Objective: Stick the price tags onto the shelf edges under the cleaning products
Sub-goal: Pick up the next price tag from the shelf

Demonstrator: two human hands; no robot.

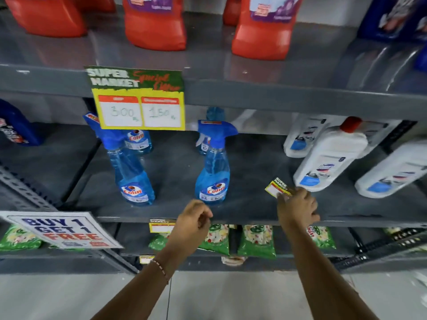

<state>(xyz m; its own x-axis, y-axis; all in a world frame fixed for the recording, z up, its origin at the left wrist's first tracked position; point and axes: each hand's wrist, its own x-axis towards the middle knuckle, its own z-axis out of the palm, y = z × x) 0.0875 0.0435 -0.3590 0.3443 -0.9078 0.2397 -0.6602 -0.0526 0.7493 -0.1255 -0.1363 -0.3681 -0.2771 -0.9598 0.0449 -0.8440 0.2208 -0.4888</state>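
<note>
My right hand (297, 207) pinches a small yellow and green price tag (278, 187) above the middle shelf's grey surface, just left of the white bottles (332, 155). My left hand (193, 224) hovers at the shelf's front edge (254, 219) below a blue spray bottle (212, 172), fingers curled with nothing visible in them. Another small price tag (161, 225) is stuck on that edge left of my left hand. A second blue spray bottle (131, 172) stands further left. A large yellow price sign (138, 105) reading 300 and 150 hangs from the upper shelf edge.
Orange detergent jugs (154, 21) line the top shelf. Green packets (256, 241) fill the shelf below. A "Buy 1 Get 1 Free" sign (64, 229) hangs at the lower left. A dark blue bottle (13, 125) stands at the far left. Pale floor lies below.
</note>
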